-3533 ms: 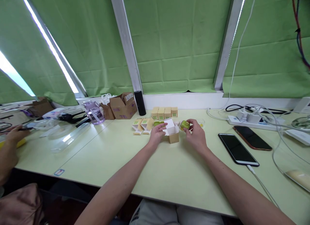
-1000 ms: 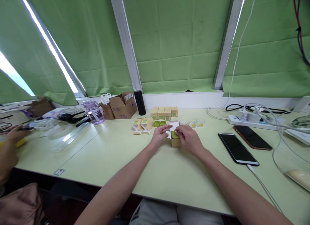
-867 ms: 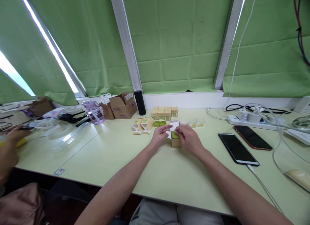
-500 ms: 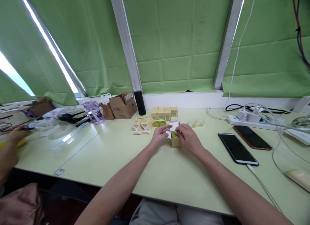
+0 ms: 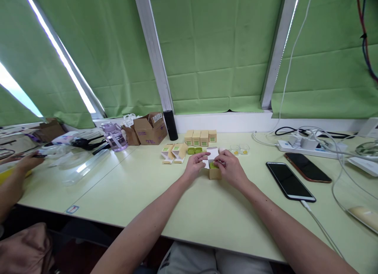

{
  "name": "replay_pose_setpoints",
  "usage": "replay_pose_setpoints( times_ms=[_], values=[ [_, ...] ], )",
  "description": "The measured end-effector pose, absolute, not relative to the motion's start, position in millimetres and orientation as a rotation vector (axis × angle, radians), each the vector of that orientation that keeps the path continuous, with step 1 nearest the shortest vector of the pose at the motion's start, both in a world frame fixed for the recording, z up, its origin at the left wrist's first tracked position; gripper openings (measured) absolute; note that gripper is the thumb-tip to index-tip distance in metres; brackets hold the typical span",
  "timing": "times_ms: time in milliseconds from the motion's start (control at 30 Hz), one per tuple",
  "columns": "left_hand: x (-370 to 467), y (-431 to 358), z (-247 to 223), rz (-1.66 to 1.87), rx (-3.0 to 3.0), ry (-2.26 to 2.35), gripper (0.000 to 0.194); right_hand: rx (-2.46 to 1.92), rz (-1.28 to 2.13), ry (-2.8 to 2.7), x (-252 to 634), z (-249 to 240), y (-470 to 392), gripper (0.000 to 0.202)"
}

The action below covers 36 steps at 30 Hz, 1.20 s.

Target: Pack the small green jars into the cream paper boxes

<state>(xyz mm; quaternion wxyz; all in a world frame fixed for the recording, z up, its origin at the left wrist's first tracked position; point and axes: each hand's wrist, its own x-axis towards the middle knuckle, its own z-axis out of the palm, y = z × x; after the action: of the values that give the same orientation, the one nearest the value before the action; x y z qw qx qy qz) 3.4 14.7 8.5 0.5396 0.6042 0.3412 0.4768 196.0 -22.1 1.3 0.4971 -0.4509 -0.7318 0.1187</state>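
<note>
A small tan cardboard box [image 5: 215, 174] stands open on the table, its white inner lid [image 5: 212, 152] raised at the back. My left hand [image 5: 194, 166] grips the box's left side by a white side flap, fingers bent. From the right, my right hand [image 5: 229, 166] pinches a small green container [image 5: 212, 164], which sits mostly down inside the box. Behind my hands are two more green containers [image 5: 195, 150]. Two open tan cartons [image 5: 178, 152] lie left of them, and several closed tan boxes [image 5: 204, 138] stand in a row farther back.
Small clear cups with yellow bits [image 5: 244, 149] stand behind my right hand. Two phones [image 5: 291, 181], cables and a power strip [image 5: 313, 147] lie to the right. Leftward are a black cylinder [image 5: 170, 125], a brown carton [image 5: 150, 129], a purple bottle [image 5: 114, 137] and another person's arm [image 5: 13, 183].
The green container has gone lower into the box, with my right hand still on it. My left hand stays nearly in place. The other person's hand at the far left has shifted slightly.
</note>
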Motion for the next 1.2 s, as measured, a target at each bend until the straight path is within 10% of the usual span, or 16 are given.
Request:
replay_pose_setpoints(
  times_ms=[1200],
  values=[
    [3.5, 14.2, 8.9, 1.177, 1.447, 0.856, 0.041, -1.196, 0.590, -1.106, 213.4, -18.5, 3.3, 0.035]
  ],
)
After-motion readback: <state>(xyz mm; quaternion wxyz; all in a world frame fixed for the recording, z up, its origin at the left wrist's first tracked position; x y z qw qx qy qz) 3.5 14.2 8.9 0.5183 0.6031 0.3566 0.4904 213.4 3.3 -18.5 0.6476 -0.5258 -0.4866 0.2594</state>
